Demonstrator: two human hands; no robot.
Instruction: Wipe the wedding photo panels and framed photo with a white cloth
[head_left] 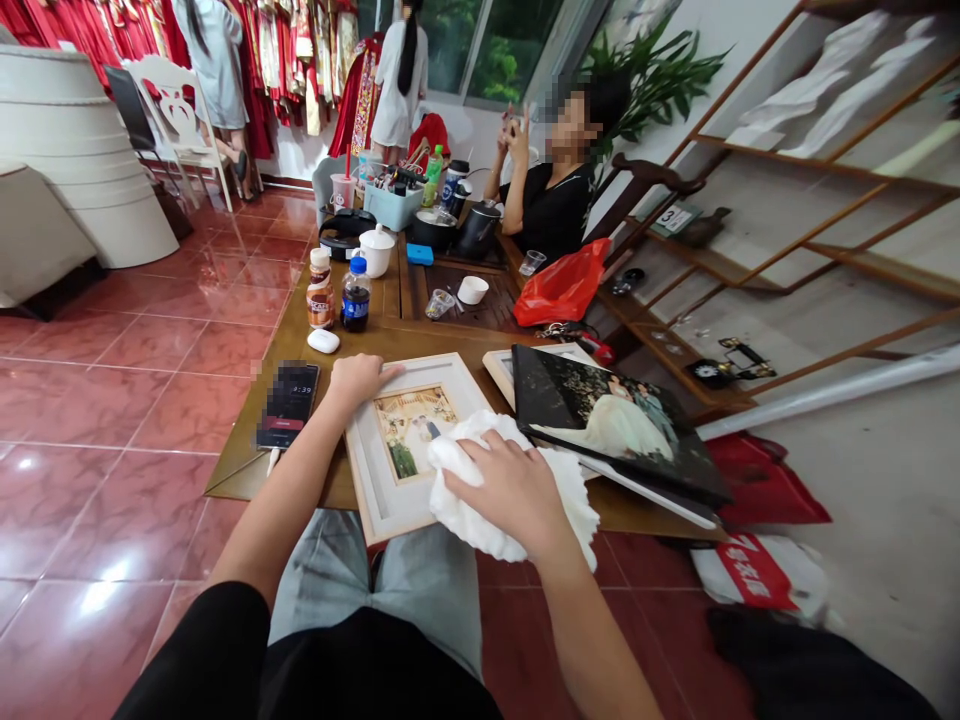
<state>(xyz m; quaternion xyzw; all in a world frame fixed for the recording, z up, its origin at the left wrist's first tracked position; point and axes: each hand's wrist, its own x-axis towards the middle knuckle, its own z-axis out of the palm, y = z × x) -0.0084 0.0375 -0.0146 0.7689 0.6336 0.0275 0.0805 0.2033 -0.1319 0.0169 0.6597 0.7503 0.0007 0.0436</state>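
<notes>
A light wood picture frame (379,495) lies at the table's near edge, partly overhanging it. Inside it, a small wedding photo (405,425) shows, its lower right side covered. My left hand (355,385) grips the frame's upper left edge, thumb on top; its other fingers are partly hidden. Bunched under my right hand (514,490) is a white cloth (469,525), pressed on the frame's right part and draping past its edge. Right of the cloth rests a large dark wedding photo album (622,430), lying over another pale frame (501,372).
A phone (287,405), a white earbud case (323,341) and two drink bottles (355,295) stand at the left. Behind are a white lidded cup (376,250), a tea tray (487,300) and a red plastic bag (564,290). Another person (551,200) sits at the far right side.
</notes>
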